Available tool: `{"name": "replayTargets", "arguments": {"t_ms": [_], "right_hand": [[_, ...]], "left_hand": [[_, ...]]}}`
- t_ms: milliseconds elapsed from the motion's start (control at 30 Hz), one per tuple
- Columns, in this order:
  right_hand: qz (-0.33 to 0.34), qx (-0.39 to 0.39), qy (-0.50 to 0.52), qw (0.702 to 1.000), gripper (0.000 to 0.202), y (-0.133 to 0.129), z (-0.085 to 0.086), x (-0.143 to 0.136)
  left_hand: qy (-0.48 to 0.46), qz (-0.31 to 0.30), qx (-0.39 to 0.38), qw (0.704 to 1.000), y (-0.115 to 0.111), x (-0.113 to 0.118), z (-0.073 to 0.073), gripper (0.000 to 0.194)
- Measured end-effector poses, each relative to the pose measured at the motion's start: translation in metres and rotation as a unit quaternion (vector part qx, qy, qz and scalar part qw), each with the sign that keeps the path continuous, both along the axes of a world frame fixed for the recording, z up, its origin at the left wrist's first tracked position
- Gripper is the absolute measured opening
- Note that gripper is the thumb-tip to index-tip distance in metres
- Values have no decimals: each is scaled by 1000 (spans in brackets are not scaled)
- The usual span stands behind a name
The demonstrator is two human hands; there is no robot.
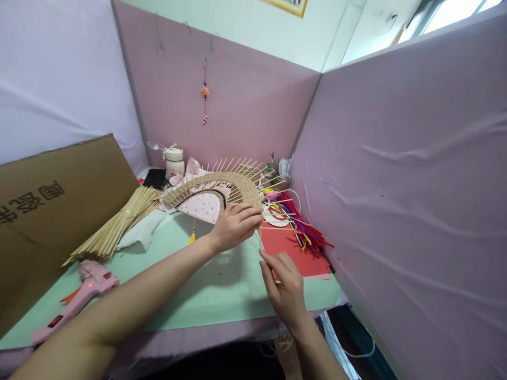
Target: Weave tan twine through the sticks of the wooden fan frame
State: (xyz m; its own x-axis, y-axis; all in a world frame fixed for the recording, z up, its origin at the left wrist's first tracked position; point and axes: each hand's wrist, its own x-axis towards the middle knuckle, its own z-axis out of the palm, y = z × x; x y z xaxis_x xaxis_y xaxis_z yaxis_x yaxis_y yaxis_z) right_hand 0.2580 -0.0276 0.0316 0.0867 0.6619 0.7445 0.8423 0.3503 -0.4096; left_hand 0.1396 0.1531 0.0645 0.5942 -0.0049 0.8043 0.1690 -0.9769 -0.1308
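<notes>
A fan-shaped piece (246, 184) of woven tan cord over thin sticks is held up above the table, with a pink dotted cloth panel (202, 207) at its inner part. My left hand (237, 224) is closed on its lower right edge, fingers wrapped over the weave. Below and to the right, my right hand (282, 277) pinches a thin strand of cord (260, 240) that runs up to the fan's edge. Bare stick ends point outward along the top and right. From the fan's lower side hangs a yellow tassel (192, 235).
On the left lie a bundle of sticks (119, 221), a pink glue gun (85, 290) and a large cardboard sheet (59, 211). Behind stands a white bottle (174, 162). Red paper (291, 253) and colourful fuzzy stems (309, 229) are at right. Partitions surround the table.
</notes>
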Motion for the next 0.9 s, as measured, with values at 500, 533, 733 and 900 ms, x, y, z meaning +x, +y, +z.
{"name": "replayTargets", "arguments": {"t_ms": [500, 533, 733, 900], "right_hand": [[1, 11, 38, 999, 25, -1, -1, 5], [1, 7, 44, 999, 25, 0, -2, 6], [-13, -9, 141, 990, 13, 9, 8, 26], [-62, 73, 115, 989, 8, 11, 30, 43]], "left_hand": [[-136, -73, 18, 988, -15, -9, -7, 32], [-140, -78, 18, 987, -16, -9, -7, 33], [-148, -94, 7, 984, -18, -14, -7, 31], [-142, -91, 10, 986, -20, -17, -11, 31]]}}
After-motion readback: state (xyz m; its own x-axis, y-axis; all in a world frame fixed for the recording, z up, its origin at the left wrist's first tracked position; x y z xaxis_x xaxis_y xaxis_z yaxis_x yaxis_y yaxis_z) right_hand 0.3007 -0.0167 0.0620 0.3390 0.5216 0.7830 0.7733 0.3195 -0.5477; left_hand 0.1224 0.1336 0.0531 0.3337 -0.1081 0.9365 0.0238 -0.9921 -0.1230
